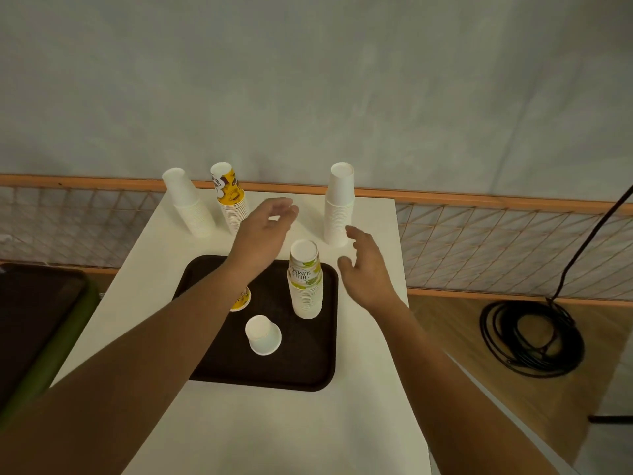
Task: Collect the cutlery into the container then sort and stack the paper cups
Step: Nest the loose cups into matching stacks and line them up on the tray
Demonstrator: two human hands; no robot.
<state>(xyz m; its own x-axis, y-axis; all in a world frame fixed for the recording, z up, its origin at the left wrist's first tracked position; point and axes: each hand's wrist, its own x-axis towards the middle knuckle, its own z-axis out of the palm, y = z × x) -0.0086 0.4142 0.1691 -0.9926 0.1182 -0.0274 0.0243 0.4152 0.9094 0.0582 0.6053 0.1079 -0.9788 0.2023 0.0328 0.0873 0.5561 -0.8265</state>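
Note:
A black tray (308,371) lies on the white table. On it stand an upside-down stack of green-and-yellow printed cups (306,286), a single white cup (263,335) upside down, and a yellow cup (241,299) half hidden under my left forearm. Behind the tray stand three upside-down stacks: a white stack (189,203) at the left, a yellow patterned stack (231,197) beside it, and a tall white stack (339,204) at the right. My left hand (263,231) hovers open above the tray's far edge. My right hand (366,265) is open just right of the green stack. No cutlery shows.
The white table (274,433) ends at a wooden rail with mesh (496,231) along the wall. A dark tray on a green surface (37,313) sits at the left. A coiled black cable (531,337) lies on the wooden floor at the right.

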